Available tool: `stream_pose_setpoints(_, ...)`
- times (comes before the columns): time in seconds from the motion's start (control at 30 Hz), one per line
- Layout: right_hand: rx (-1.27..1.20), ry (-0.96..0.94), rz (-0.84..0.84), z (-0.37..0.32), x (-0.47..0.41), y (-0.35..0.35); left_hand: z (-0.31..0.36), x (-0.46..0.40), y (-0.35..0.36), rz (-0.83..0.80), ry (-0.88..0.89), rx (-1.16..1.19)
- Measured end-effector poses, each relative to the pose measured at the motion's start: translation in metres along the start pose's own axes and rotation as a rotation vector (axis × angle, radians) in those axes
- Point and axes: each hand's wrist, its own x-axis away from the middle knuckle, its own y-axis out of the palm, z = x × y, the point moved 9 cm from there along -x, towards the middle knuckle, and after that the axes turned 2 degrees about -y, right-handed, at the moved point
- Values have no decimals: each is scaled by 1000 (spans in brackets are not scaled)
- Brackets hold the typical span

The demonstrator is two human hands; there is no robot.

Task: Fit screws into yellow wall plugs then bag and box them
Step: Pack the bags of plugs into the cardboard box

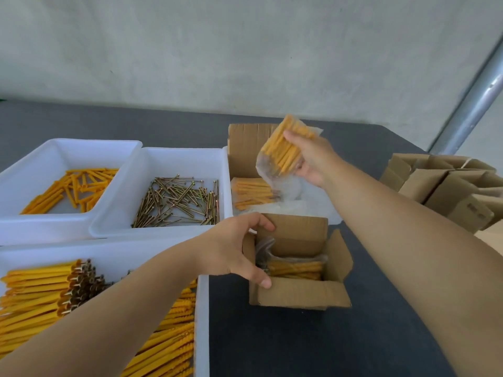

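Note:
My right hand (313, 159) holds a clear bag of yellow wall plugs (285, 151) up in the air, above a larger open carton (245, 142) where more bagged plugs (253, 191) lie. My left hand (234, 251) grips the left wall of a small open cardboard box (302, 292) on the dark table. Inside that box lies another bagged bundle of plugs (296, 268). A white tray (201, 322) at the near left holds many plugs fitted with screws (40, 289).
Two white trays stand at the back left: one with loose yellow plugs (73, 189), one with loose brass screws (179, 202). Several empty cardboard boxes (446, 183) are stacked at the right. A metal pole (473, 104) rises at the far right before a grey wall.

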Motion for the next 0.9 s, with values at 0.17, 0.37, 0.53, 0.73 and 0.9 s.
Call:
stream_pose_setpoints(0.17,-371,233,-258,2,38,9,2,1,-1,16,2,-11)
stream_pose_setpoints(0.37,279,30,-519,-12,92,21,9,3,1,-3,25,32)
stream_pose_setpoints(0.53,1293,-282,-622,-19,131,32,10,3,-2,17,13,-7)
stream_pose_setpoints(0.73,1773,-292,-810,34,151,53,12,1,-1,23,31,-24)
stream_pose_setpoints(0.9,1725,-55,-877,52,141,44,10,0,-2,27,33,-16)
